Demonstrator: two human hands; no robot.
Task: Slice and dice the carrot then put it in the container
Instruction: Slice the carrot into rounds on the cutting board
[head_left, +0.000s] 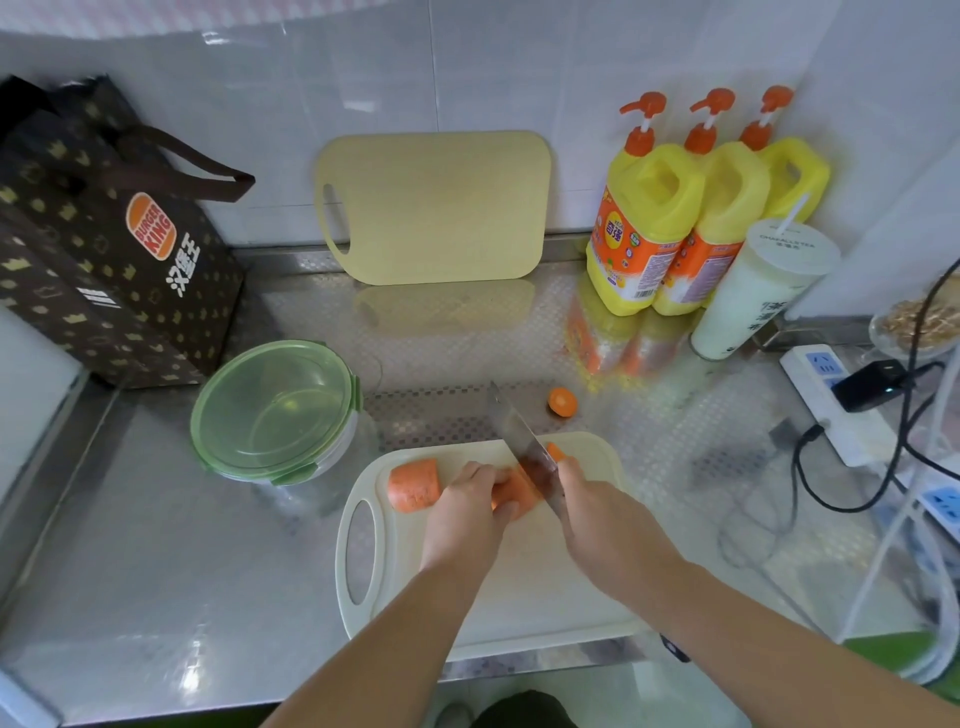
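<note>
Carrot (511, 493) lies on the white cutting board (519, 597), toward its far edge, with its long axis running left to right across the board. The left hand (465, 512) grips it from above with curled fingers and hides most of it. The right hand (592, 512) is wrapped round the handle of a knife (519, 447); the handle itself is hidden under the hand. The blade crosses the carrot's axis and points away from the person, slightly leftward, with its edge down in the carrot. A separate thick chunk (414, 486) lies on the board left of the left hand, its axis also left to right. A small orange slice (556, 452) peeks out just right of the blade, mostly hidden. Off the board's far left corner stands the container (275, 410), a clear round bowl with a translucent green lid resting on it; through the lid only the bowl's own floor shows. Beyond the board's far right corner a cut carrot end (562, 402) sits on the steel counter. Farther back, a yellow cutting board (436, 208) leans upright against the wall. Three yellow pump bottles (644, 234) and a lidded cup (753, 291) of milky drink with a straw stand beyond the white board to the right, a patterned bag (114, 244) to the left. A dish (914, 322) of something tan is cut off at the right edge, too blurred to make out.
</note>
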